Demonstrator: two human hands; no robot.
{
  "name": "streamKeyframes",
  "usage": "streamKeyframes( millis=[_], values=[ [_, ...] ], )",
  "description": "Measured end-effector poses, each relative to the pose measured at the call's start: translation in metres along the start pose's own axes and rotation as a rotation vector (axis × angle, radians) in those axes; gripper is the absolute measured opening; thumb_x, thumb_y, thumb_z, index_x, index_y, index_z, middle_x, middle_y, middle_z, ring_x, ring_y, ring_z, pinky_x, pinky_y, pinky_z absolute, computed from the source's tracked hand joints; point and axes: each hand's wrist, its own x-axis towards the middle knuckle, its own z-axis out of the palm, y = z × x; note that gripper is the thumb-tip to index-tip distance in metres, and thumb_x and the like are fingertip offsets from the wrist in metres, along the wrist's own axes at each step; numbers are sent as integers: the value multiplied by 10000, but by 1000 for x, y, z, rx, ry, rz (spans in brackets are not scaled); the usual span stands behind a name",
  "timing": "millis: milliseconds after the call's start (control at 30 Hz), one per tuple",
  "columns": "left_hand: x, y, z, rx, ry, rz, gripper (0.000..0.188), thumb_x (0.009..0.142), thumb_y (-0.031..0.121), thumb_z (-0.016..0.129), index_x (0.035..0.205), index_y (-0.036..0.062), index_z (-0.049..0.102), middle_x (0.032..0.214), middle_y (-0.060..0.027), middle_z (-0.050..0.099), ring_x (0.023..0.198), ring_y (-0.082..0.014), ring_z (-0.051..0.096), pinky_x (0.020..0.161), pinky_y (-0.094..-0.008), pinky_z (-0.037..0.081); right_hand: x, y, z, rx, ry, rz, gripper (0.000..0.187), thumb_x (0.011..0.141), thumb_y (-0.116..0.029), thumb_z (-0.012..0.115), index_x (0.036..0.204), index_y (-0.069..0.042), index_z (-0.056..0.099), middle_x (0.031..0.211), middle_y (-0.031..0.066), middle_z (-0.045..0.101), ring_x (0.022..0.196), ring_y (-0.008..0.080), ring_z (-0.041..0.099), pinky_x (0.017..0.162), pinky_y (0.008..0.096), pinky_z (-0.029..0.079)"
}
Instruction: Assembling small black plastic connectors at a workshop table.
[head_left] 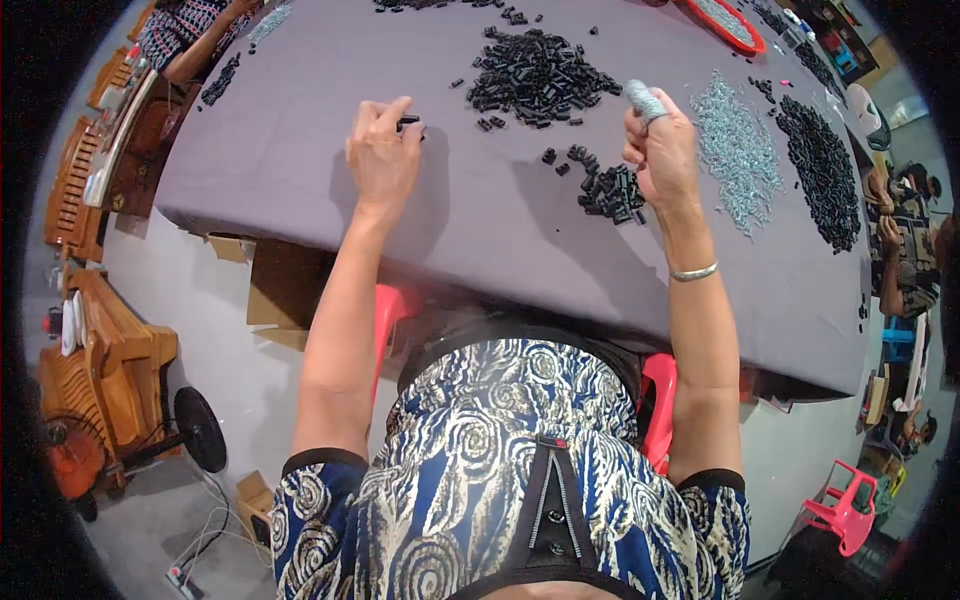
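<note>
Over the left part of the grey-clothed table (270, 150), my left hand (384, 155) has its fingers curled around a small black plastic piece (408, 121). My right hand (664, 155) is raised with its fingers closed; whatever they hold is hidden. A pale, striped wrapping (644, 100) covers one of its digits. Just left of my right wrist lies a small heap of black pieces (612, 192). To the right of that hand spreads a pile of small silvery parts (735, 155). A larger mound of black pieces (540, 78) sits between and beyond my hands.
A long pile of black pieces (820, 170) lies near the table's right edge. At the far right stands a red-rimmed tray (755, 44) of silvery parts. Another person's arm (205, 50) rests at the far left. Other people sit at right.
</note>
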Motion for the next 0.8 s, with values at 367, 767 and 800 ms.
streamKeyframes(
  millis=[367, 767, 800],
  values=[
    [-17, 51, 6, -385, -79, 74, 250, 733, 5, 652, 982, 33, 655, 888, -93, 589, 792, -218, 599, 701, -316, 488, -11, 23, -9, -1053, -347, -411, 164, 763, -20, 550, 891, -37, 651, 810, 118, 636, 717, 278, 593, 652, 348, 468],
    [-33, 66, 15, -501, -269, 36, 200, 775, 49, 670, 974, 32, 662, 849, -49, 586, 704, -138, 562, 639, -260, 466, -8, 33, 3, -1276, -351, -659, 226, 729, -4, 531, 922, -55, 637, 873, 95, 599, 891, 306, 555, 762, 409, 474],
    [-33, 67, 14, -500, -269, 36, 200, 775, 49, 670, 974, 32, 662, 849, -49, 586, 704, -138, 562, 639, -260, 466, -7, 35, 4, -1313, -342, -693, 217, 724, -7, 538, 913, -52, 633, 878, 93, 598, 904, 305, 549, 762, 407, 475]
  ],
)
